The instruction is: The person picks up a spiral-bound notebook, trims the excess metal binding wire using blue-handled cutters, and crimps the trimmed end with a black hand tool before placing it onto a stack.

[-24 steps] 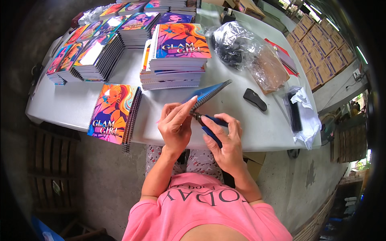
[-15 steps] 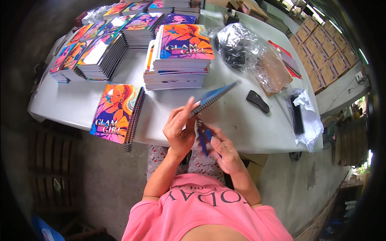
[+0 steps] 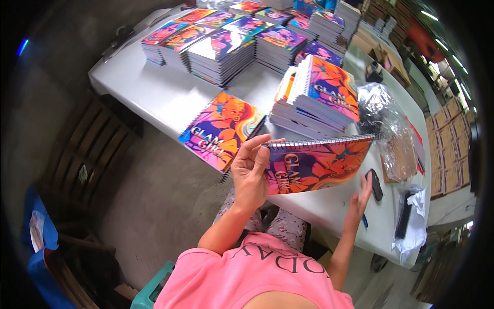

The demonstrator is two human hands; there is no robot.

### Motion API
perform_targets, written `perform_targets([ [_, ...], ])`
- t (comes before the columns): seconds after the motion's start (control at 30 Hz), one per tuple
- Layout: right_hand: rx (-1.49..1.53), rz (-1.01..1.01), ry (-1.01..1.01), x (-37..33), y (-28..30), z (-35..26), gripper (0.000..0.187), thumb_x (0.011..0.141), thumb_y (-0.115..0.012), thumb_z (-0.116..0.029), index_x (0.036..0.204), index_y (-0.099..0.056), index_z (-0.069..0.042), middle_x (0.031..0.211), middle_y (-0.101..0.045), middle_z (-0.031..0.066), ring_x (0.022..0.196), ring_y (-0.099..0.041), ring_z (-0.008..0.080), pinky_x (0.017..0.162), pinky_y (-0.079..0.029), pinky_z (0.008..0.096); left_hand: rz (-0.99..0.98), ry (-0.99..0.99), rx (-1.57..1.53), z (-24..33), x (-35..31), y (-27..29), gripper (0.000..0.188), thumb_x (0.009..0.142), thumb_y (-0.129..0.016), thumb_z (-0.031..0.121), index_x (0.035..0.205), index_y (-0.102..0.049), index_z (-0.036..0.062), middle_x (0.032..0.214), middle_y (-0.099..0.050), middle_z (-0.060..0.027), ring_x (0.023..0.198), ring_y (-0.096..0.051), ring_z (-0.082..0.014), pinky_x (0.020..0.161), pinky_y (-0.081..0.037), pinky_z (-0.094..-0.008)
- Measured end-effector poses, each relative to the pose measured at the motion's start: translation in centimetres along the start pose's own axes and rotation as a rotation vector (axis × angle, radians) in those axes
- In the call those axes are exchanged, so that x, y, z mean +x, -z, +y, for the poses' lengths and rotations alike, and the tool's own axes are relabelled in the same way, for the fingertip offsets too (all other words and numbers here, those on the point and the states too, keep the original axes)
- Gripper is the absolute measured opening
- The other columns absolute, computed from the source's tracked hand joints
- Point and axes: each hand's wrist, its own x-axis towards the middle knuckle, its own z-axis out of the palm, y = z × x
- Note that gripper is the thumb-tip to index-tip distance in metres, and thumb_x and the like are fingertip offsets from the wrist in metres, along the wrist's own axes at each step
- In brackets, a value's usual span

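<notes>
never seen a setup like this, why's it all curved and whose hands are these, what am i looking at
There is no machine here: these are a person's own bare hands. The view comes from a wide fisheye camera on their head, looking down, so straight edges bend. The left hand holds a spiral-bound notebook by one end, coil uppermost. The right hand is open beside a dark oblong object, apparently holding nothing. On the white table lie notebook stacks, another notebook at the near edge, and clear plastic wrapping.
</notes>
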Motion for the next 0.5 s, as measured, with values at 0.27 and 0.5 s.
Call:
perform_targets([
  [0.27, 0.752, -0.322, -0.115, 6.8, -11.9, -9.4, 0.064, 0.076, -0.073, -0.005, 0.13, -0.04, 0.003, 0.127, -0.05, 0.0107, 0.11, -0.054, 0.0169, 0.091, -0.045, 0.0303, 0.161, -0.402, 0.114, 8.9, 0.9, 4.2, 0.021, 0.09, -0.05, -0.001, 0.109, -0.043, 0.0067, 0.111, -0.058, -0.0253, 0.096, -0.062, -0.0225, 0.083, -0.053, -0.0313],
  [0.5, -0.152, -0.052, 1.116, 8.1, -15.2, -24.0, 0.079, 0.064, -0.08, -0.027, 0.133, -0.045, -0.011, 0.126, -0.053, 0.0113, 0.108, -0.056, 0.0257, 0.092, -0.042, 0.0395, -0.131, -0.756, 0.471, 15.4, 3.4, 2.6, 0.031, 0.087, -0.058, 0.0, 0.111, -0.039, 0.006, 0.113, -0.057, -0.0266, 0.099, -0.061, -0.0213, 0.085, -0.048, -0.0283],
])
